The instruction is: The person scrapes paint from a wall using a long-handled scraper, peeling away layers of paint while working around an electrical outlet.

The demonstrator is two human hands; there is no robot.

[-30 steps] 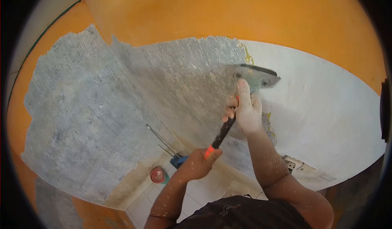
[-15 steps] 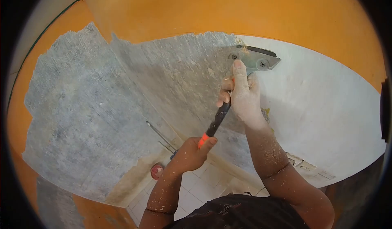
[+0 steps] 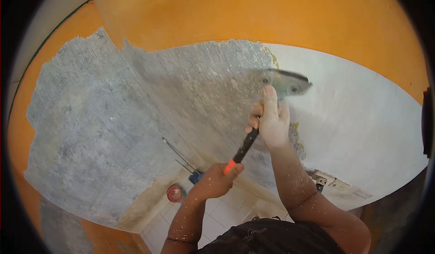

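A long-handled wall scraper (image 3: 246, 146) lies against the wall, its screwed metal head slightly blurred at the border of bare grey plaster (image 3: 204, 82) and white paint (image 3: 353, 100). My right hand (image 3: 274, 120), coated in pale dust, wraps the handle just below the head, thumb stretched along it. Lower down, my left hand (image 3: 217, 180) is closed around the orange end of the black handle. Small flakes cling to both forearms. Ragged yellowish paint edges show beside the head and near my right forearm.
Orange paint (image 3: 253, 9) covers the upper wall. Electrical sockets (image 3: 321, 181) sit low on the right. Near the wall corner are a red round container (image 3: 174, 193) and a blue object (image 3: 195, 177) with long thin rods, beside the tiled floor (image 3: 222, 212).
The scraper head and both hands have moved down, the right hand farther than the left. More of the ragged paint edge shows above the head.
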